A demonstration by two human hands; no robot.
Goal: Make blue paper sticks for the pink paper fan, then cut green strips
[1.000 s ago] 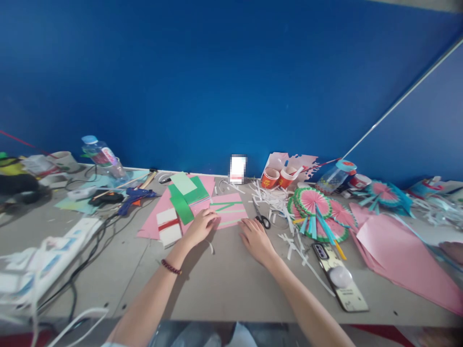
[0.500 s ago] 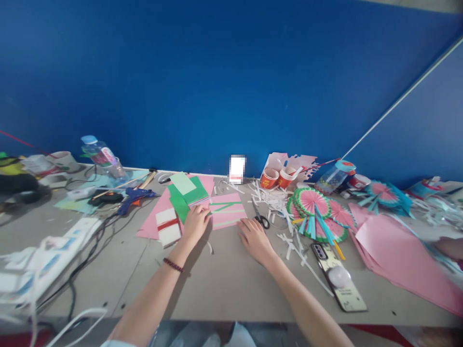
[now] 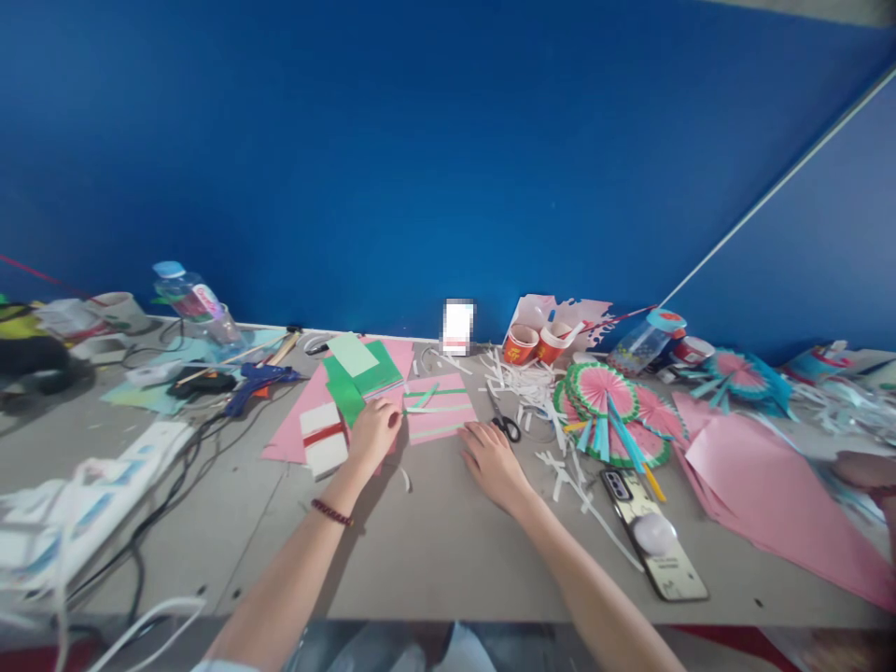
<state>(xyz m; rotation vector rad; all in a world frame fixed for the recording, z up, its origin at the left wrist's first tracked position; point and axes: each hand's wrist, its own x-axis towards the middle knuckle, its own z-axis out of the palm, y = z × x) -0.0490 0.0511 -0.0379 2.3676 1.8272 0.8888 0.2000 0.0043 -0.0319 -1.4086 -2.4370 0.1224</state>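
Observation:
A pink sheet (image 3: 454, 427) with green strips across it lies flat in front of me. A short light green strip (image 3: 424, 399) rests slantwise on its upper left part. My left hand (image 3: 376, 431) is at the sheet's left side, its fingers curled together; what they pinch, if anything, is hidden. My right hand (image 3: 490, 459) lies flat with fingers stretched out at the sheet's lower right corner. Stacked green paper (image 3: 382, 367) with a pale green piece (image 3: 352, 354) on top is just beyond my left hand. Black-handled scissors (image 3: 507, 427) lie beside my right hand.
Left: a white pad with a red band (image 3: 324, 437), a blue glue gun (image 3: 262, 378), a power strip (image 3: 133, 485) and cables. Right: white paper scraps (image 3: 528, 385), watermelon-patterned paper fans (image 3: 606, 397), a phone (image 3: 658, 541) and pink sheets (image 3: 777, 495). Another person's hand (image 3: 864, 469) shows at far right.
My left hand has drawn slightly left, off the pink sheet's edge. The slanting strip on the sheet looks shorter and lighter now. My right hand stays in place.

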